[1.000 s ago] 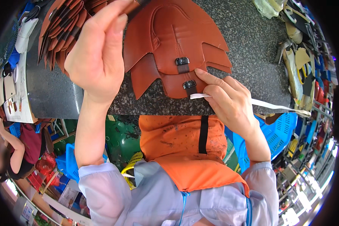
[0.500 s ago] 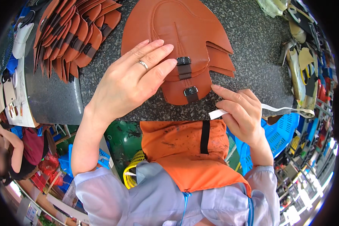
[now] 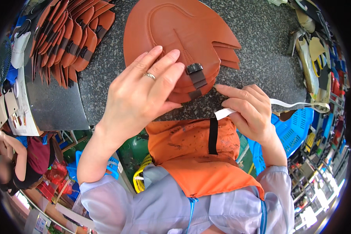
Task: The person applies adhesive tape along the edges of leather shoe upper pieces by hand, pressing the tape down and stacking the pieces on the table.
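Note:
Stacked reddish-brown leather shoe-upper pieces [image 3: 179,23] lie on the speckled stone worktop, with stitched lines on the top one. A black buckle [image 3: 194,68] on a dark elastic strap sits near the stack's lower end. My left hand [image 3: 138,91], with a ring on one finger, rests palm down on the leather left of the buckle, fingers stretched out. My right hand [image 3: 247,111] pinches a white tape [image 3: 225,113] between thumb and fingers. Its index finger points at the leather's lower right edge; whether it touches cannot be told.
Many similar strapped leather pieces [image 3: 72,39] are heaped at the far left. Scissors [image 3: 318,70] and scraps lie at the right edge. A blue crate [image 3: 290,132] and a yellow basket [image 3: 139,177] stand below the worktop. Another person [image 3: 23,160] is at the lower left.
The upper leather piece has shifted down over the lower one, and the lower buckle is now hidden. My left hand has moved slightly down with it. My right hand still holds the tape.

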Tool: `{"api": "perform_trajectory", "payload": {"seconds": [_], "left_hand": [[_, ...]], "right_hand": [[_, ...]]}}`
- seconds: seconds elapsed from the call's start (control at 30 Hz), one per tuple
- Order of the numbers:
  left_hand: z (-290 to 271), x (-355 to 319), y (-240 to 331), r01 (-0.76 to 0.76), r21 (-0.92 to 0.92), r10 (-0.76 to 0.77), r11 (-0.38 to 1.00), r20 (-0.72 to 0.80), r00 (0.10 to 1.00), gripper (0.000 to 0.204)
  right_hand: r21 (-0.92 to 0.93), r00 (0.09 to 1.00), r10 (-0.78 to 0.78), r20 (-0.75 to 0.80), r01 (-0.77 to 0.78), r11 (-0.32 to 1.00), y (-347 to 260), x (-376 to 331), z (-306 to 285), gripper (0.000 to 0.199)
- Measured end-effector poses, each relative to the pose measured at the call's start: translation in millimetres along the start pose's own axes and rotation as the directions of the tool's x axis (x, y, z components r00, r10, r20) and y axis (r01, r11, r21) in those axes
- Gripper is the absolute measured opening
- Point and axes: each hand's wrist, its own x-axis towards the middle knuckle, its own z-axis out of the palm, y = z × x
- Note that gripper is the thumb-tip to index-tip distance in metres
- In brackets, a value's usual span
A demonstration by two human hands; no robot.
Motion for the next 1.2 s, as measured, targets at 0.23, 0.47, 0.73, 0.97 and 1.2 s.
{"api": "perform_trajectory", "payload": {"seconds": [0.23, 0.47, 0.73, 0.97, 1.2], "left_hand": [[-21.7, 12.8, -5.9, 0.005, -0.089, 0.006, 0.996, 0.123, 0.992, 0.076], [-21.9, 10.3, -24.2, 0.029, -0.176, -0.020, 0.984, 0.051, 0.998, 0.044], [-7.6, -1.1, -19.1, -0.001, -0.095, -0.001, 0.995, -0.027, 1.000, 0.049], [-2.4, 4.4, -20.6, -0.180, 0.235, 0.210, 0.955, -0.110, 0.971, 0.053], [-108.4, 33.6, -49.9, 0.428, -0.123, -0.344, 0.896, -0.800, 0.492, 0.024]], "right_hand": [[-0.064, 0.998, -0.065, 0.026, 0.067, 0.996, -7.0, -2.0, 9.5, 0.025], [-0.109, 0.996, -0.033, 0.085, 0.042, 0.993, -11.8, -5.8, 8.5, 0.026], [-0.094, 0.999, -0.035, 0.002, 0.035, 0.995, -11.8, -3.6, 11.5, 0.013], [-0.027, 0.984, 0.061, -0.166, -0.066, 0.997, -11.0, -7.3, 8.7, 0.024], [-0.070, 0.980, 0.084, -0.182, -0.098, 0.993, -9.8, -8.5, 9.2, 0.019]]}}
